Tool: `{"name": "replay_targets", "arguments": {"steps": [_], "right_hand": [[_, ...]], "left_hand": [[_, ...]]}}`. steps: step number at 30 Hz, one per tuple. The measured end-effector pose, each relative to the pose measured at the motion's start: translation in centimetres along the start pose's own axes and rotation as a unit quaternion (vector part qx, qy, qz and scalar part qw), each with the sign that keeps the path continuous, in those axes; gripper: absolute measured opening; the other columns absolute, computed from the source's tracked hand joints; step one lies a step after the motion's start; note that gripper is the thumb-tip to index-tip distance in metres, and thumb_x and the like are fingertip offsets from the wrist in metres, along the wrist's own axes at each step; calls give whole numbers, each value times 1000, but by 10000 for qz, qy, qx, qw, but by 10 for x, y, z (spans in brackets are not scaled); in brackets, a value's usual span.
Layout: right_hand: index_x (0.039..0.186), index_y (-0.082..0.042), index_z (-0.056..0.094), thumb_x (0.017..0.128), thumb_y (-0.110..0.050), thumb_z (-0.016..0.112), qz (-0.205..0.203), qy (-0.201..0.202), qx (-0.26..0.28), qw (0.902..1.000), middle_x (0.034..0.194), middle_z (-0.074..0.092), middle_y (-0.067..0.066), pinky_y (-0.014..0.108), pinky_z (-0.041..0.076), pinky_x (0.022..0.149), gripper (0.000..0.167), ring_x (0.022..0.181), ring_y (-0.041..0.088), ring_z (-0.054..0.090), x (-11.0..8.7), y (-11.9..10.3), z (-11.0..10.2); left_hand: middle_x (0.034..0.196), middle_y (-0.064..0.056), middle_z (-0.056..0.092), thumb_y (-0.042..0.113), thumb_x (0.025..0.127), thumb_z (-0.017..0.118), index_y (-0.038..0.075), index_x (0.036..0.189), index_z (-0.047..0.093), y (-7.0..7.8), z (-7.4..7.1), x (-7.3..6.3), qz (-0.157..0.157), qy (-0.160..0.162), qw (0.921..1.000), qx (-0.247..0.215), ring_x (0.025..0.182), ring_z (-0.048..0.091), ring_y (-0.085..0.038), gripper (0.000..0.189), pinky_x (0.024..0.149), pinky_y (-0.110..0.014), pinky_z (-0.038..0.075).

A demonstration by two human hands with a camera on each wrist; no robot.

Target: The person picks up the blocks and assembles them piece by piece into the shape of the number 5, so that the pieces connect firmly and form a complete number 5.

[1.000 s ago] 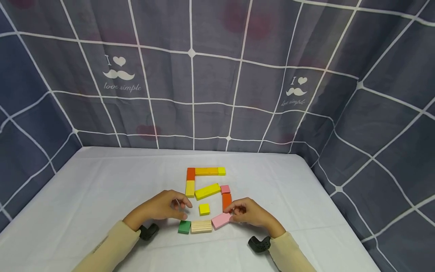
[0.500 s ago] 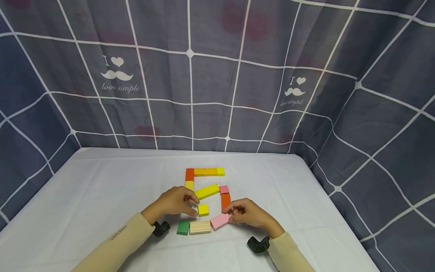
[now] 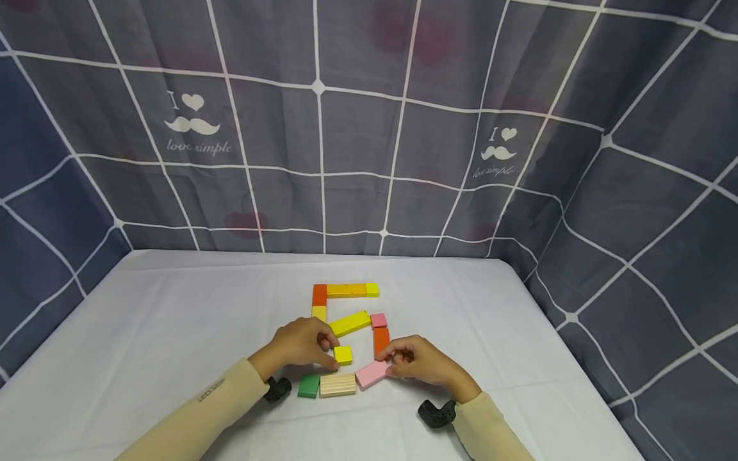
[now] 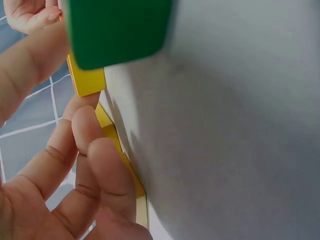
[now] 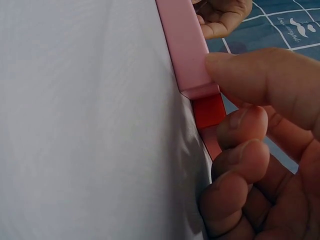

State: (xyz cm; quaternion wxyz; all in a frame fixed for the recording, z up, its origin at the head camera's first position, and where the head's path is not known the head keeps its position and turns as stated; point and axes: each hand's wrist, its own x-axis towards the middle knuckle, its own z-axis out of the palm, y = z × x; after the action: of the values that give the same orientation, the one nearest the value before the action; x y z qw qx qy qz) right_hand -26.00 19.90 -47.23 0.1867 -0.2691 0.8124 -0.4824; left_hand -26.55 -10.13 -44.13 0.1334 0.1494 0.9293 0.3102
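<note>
In the head view, my left hand [image 3: 302, 344] has its thumb and forefinger at the near and far sides of a small yellow block [image 3: 343, 355], pinching it on the table. The left wrist view shows that yellow block [image 4: 91, 82] between thumb and forefinger, partly hidden by a green block [image 4: 120, 32] in front. My right hand [image 3: 423, 362] holds the right end of a pink block [image 3: 371, 374] between thumb and forefinger; its thumb lies against the pink block [image 5: 187, 47] in the right wrist view. A red-orange block [image 3: 381, 342] stands just beyond, near the right fingertips.
Left of the pink block lie a ribbed wooden block [image 3: 337, 385] and a green block [image 3: 308, 386]. Farther back are a long yellow block [image 3: 350, 323], a small pink block [image 3: 378, 321], an orange bar [image 3: 346, 291] and a red block [image 3: 319, 295], on a white-covered table [image 3: 173, 307].
My left hand has moved right, from above the green block to the small yellow block, and its fingers have come round it. The right hand stays at the pink block.
</note>
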Motion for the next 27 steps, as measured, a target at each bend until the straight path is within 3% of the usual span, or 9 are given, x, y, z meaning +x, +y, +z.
{"name": "replay_targets", "arguments": {"steps": [10,17,21,27], "right_hand": [[116,7,77,94,5,77,-67,-29,28,10000,78,53,-6,18,36,64,22,69,4,44,1,-1,-1],[116,5,78,93,4,76,-54,9,-15,10000,79,55,-5,19,36,64,23,69,5,45,0,-1,0],[116,5,78,92,4,77,-14,38,-16,10000,80,55,-4,19,36,64,24,69,6,45,0,0,0],[116,5,78,92,4,78,-4,34,-24,10000,80,55,-4,19,36,65,24,71,6,45,0,0,1]], "left_hand": [[80,10,62,28,73,101,24,89,79,-18,-7,-5,120,109,9997,196,78,54,-14,28,71,-35,43],[81,11,64,27,72,99,23,93,81,-41,-19,-18,583,76,9983,-36,76,56,-15,28,66,-32,43],[82,12,65,27,73,98,23,96,81,-52,-28,-27,761,110,9970,-39,73,55,-12,28,63,-29,42],[80,10,63,23,76,97,23,96,80,-67,-38,-36,909,-92,9958,-48,67,49,-10,26,62,-26,36]]}}
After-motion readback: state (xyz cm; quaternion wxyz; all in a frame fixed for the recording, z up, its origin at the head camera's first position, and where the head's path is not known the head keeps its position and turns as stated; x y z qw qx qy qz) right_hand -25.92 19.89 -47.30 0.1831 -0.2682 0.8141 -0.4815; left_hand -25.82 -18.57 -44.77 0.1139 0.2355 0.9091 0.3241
